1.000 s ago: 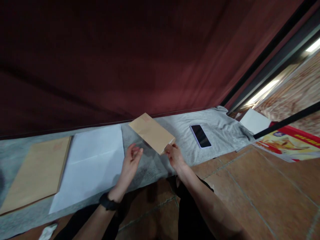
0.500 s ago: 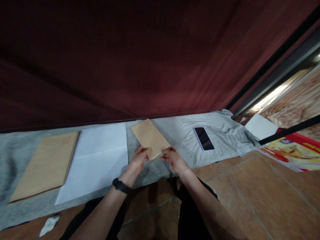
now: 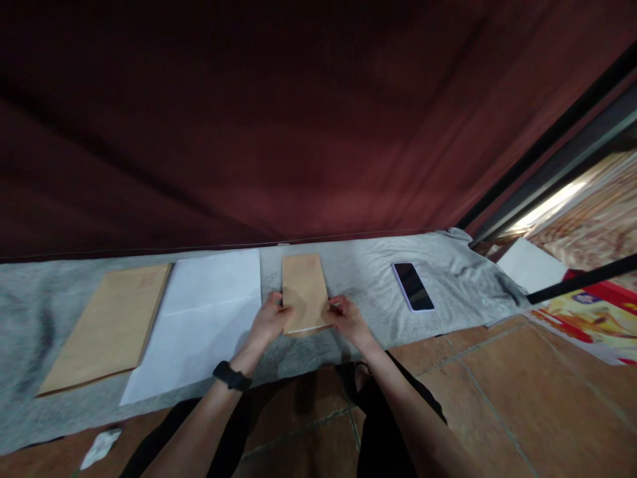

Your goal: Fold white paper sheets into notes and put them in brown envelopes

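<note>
A small brown paper envelope point(image 3: 304, 289) lies in front of me on the grey cloth, its near end showing a white strip along the edge. My left hand point(image 3: 271, 317) grips its left side near the bottom, fingers closed. On the opposite side, the thumb and fingers of my right hand point(image 3: 344, 317) pinch the right edge. To the left of my left hand are white paper sheets point(image 3: 199, 318) with a crease across them. Beyond these sits a stack of larger brown envelopes point(image 3: 107, 325). A phone point(image 3: 414, 287) with a pale purple edge rests right of my right hand.
The grey cloth point(image 3: 368, 265) runs along a dark red curtain point(image 3: 298, 133). A crumpled white tissue point(image 3: 100, 447) is on the tiled floor point(image 3: 478, 392). At the right are black metal bars point(image 3: 582, 279), a white box point(image 3: 531, 263) and a red-and-yellow printed carton point(image 3: 592, 312).
The small envelope has turned from a slant to nearly straight ahead of me and looks flatter on the cloth. Both hands now hold its long sides instead of its near corners.
</note>
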`<state>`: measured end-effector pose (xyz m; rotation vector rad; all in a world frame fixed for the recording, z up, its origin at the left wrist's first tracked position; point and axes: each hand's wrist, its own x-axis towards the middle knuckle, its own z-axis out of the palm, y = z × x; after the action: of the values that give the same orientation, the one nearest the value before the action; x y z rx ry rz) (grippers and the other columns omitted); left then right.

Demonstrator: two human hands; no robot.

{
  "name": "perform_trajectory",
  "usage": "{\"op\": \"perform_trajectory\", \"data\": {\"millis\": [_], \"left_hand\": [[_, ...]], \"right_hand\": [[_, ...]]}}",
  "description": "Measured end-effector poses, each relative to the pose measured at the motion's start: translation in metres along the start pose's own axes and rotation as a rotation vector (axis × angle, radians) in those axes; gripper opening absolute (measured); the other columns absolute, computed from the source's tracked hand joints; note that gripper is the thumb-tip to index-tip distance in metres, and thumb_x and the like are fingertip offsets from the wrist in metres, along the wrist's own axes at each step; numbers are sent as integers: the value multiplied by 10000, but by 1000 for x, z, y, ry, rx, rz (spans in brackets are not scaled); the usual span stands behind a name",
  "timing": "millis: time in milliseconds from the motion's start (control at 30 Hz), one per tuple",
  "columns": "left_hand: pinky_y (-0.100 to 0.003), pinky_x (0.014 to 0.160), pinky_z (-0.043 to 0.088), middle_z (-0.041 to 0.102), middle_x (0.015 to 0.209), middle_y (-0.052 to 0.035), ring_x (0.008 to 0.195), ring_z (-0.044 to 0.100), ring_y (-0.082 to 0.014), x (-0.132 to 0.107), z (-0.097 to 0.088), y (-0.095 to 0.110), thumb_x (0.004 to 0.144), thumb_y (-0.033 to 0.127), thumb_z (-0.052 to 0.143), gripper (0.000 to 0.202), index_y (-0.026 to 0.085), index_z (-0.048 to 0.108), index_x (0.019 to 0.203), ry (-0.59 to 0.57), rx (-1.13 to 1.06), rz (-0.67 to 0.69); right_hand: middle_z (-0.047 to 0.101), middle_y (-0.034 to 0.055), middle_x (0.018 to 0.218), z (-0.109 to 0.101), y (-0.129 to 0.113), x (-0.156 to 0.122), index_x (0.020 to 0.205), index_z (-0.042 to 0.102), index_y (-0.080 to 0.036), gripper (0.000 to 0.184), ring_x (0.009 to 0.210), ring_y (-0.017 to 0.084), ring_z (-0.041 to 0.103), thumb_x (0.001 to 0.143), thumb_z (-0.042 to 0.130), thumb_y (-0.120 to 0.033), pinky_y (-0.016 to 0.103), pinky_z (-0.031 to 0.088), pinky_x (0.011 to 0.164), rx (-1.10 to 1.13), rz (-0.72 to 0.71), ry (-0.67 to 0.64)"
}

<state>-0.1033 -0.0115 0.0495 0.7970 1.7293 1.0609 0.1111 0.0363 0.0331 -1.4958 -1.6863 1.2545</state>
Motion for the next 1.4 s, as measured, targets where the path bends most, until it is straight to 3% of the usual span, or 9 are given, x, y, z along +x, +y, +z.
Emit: {"op": "perform_trajectory", "data": {"millis": [133, 200, 267, 433, 567, 700, 900, 1167, 1400], "left_hand": [[-394, 816, 514, 703, 944, -94, 927, 681, -278, -10, 4, 5, 874, 289, 544, 339, 183, 594, 1192, 258, 690, 411], [-454, 987, 469, 655, 1218, -167, 1170, 609, -304, -13, 19, 8, 942, 266, 437, 375, 154, 583, 1269, 269, 819, 668], [-484, 1129, 364, 526, 1453, -161, 1375, 459, -301, -9, 41, 10, 973, 270, 395, 455, 158, 509, 1399, 184, 891, 818], [-503, 1226, 169, 400, 1579, -135, 1505, 258, -285, 34, 82, 17, 1011, 379, 340, 544, 144, 421, 1495, 78, 1061, 794], [-450, 1237, 131, 390, 1588, -118, 1503, 271, -252, 75, 83, 28, 1014, 433, 313, 581, 159, 394, 1520, 67, 1100, 812], [-458, 1232, 135, 402, 1577, -134, 1482, 318, -257, 87, 79, 32, 1004, 419, 333, 594, 149, 372, 1531, 97, 1108, 758], [-516, 1228, 122, 384, 1595, -68, 1509, 252, -280, 47, 67, 8, 996, 371, 355, 564, 238, 362, 1544, 99, 1107, 772], [-466, 1224, 213, 361, 1607, -49, 1507, 270, -240, -33, 34, -33, 1024, 403, 319, 554, 236, 336, 1553, -86, 1155, 789], [-449, 1188, 317, 387, 1591, -83, 1480, 334, -250, -72, 23, -47, 1021, 433, 372, 563, 218, 358, 1541, -97, 1146, 881]], "right_hand": [[628, -47, 680, 2, -1, -2, 991, 612, -247, 261, 645, 166, 612, 759, 559, -141, 268, 428, 637, -138, -29, 9], [643, -28, 697, 2, -3, -4, 1002, 617, -241, 266, 671, 182, 632, 765, 568, -132, 277, 429, 658, -180, -46, 2], [663, -6, 736, 2, -5, -6, 1015, 614, -240, 255, 697, 200, 650, 784, 568, -142, 286, 434, 671, -225, -79, -4], [671, 7, 748, 1, -5, -5, 1011, 593, -245, 240, 704, 217, 656, 797, 555, -144, 297, 445, 671, -231, -123, -38], [660, 2, 721, 3, -2, -2, 1000, 589, -233, 251, 677, 201, 640, 788, 543, -106, 294, 440, 664, -271, -121, -25], [649, -9, 707, 3, 3, 1, 1010, 583, -225, 241, 634, 178, 616, 800, 533, -119, 280, 431, 636, -261, -150, -38], [620, -28, 657, 3, 5, 2, 944, 592, -234, 221, 629, 185, 614, 754, 561, -126, 278, 422, 623, -164, -126, -48], [654, -26, 716, 2, 2, -2, 916, 612, -243, 202, 671, 171, 636, 749, 561, -140, 268, 466, 662, -105, -108, -18], [714, 66, 935, 0, -6, -16, 1008, 657, -209, 201, 876, 199, 682, 866, 545, -122, 284, 491, 810, -372, -233, 77]]}}
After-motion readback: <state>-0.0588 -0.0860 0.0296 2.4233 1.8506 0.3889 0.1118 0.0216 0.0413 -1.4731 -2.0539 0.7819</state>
